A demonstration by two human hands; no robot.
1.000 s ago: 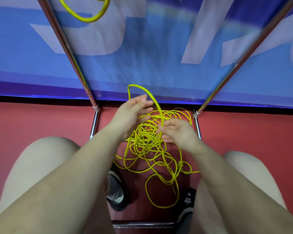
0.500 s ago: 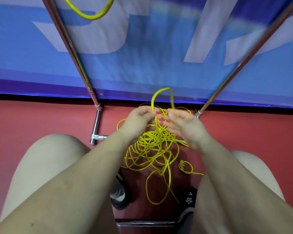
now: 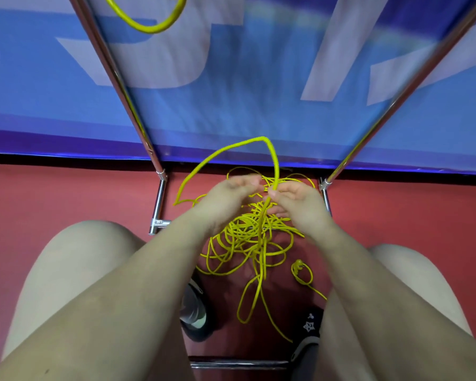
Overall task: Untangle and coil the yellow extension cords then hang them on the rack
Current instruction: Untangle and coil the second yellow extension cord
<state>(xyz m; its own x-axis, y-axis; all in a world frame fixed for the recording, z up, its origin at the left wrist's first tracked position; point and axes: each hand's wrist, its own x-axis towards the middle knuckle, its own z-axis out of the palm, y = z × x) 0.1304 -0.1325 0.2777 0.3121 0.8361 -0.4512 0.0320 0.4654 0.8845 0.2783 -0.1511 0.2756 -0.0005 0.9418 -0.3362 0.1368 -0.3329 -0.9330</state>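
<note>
Pinching one yellow strand, your right hand (image 3: 300, 202) lifts a loop (image 3: 231, 147) above the tangled cord (image 3: 248, 237) on the floor; your left hand (image 3: 226, 199), blurred, grip unclear, sits beside it, tangle directly below both.

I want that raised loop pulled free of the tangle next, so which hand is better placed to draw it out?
Probably the right hand: it already pinches the loop where it rises from the tangle. The left hand is blurred beside it, and whether it holds cord is unclear.
</note>
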